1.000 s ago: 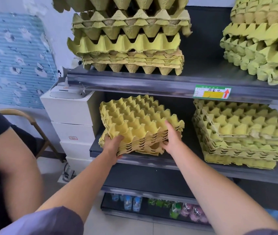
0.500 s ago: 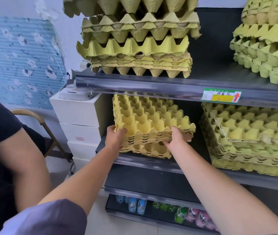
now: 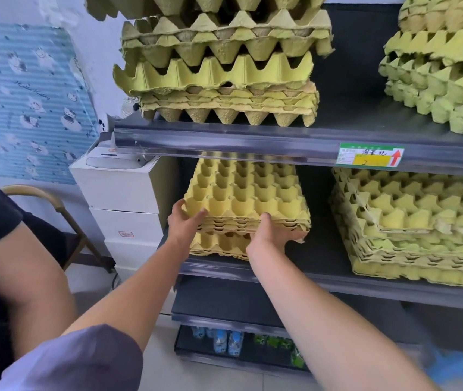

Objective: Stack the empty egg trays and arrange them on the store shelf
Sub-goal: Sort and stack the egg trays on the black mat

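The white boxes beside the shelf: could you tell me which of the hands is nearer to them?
Left. The left hand grips the tray stack at its left corner, the side towards the white boxes; the right hand holds the stack's front edge, farther away.

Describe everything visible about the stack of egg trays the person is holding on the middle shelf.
The held stack of egg trays is yellow moulded pulp, several nested trays with empty cups facing up. It sits level on the middle shelf, left of a second stack, its rear under the upper shelf. The left hand grips its front left corner; the right hand supports the front edge from below.
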{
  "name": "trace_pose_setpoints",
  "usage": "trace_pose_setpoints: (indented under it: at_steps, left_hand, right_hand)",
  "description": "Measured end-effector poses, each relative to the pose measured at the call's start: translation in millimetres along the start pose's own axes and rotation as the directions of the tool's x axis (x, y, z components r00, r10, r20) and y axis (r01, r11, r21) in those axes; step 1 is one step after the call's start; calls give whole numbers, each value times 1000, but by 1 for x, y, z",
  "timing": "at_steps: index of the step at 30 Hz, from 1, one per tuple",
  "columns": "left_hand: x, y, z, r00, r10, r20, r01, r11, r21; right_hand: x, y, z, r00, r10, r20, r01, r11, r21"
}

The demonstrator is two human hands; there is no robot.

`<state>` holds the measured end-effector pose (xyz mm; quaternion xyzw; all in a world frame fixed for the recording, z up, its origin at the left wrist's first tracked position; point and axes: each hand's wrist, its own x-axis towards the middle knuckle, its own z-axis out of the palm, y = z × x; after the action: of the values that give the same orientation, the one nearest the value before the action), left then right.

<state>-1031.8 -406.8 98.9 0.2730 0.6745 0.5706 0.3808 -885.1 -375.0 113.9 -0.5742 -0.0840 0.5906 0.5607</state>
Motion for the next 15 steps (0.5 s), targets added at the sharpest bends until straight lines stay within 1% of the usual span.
trace_pose_setpoints:
  at_steps: [2,3,4,6,7,8,9,10,11,13,15]
  left_hand:
    - [9,0,-2,1000,-6,0,6,1000,-26]
    - [13,1,-3,1000,-16,-1,16,999,-36]
    - [18,0,-4,1000,-26,-6,25,999,-33]
    - [24,-7,-5,998,-57,-12,57,998,1]
    - [27,-14,-6,997,-76,-22,77,997,22]
    - [28,-21,-6,995,-86,-46,88,995,42]
    - [28,-27,-7,992,-91,-82,95,994,53]
    - [28,-33,-7,989,-90,-119,97,993,60]
    - [28,-37,-6,985,-89,-150,101,992,73]
    - [28,-39,-3,978,-94,-184,117,986,115]
    - [28,-38,-2,977,-108,-186,136,980,147]
  right_hand:
    - [-1,6,1,999,-24,-26,22,998,-64]
    - [0,6,2,1000,-10,-30,8,997,-71]
    - [4,9,3,999,45,-30,-46,998,-39]
    - [7,14,3,993,113,-18,-114,982,-152]
    - [9,17,1,994,109,14,-103,971,-216]
    - [18,24,0,995,78,64,-61,972,-226]
    - [32,35,1,994,47,101,-16,958,-287]
    - [48,42,0,995,39,97,-7,952,-306]
    - [50,41,0,996,62,62,-40,951,-308]
    - [24,21,-2,996,85,-37,-93,937,-338]
    - [27,16,-8,996,42,-80,-72,907,-414]
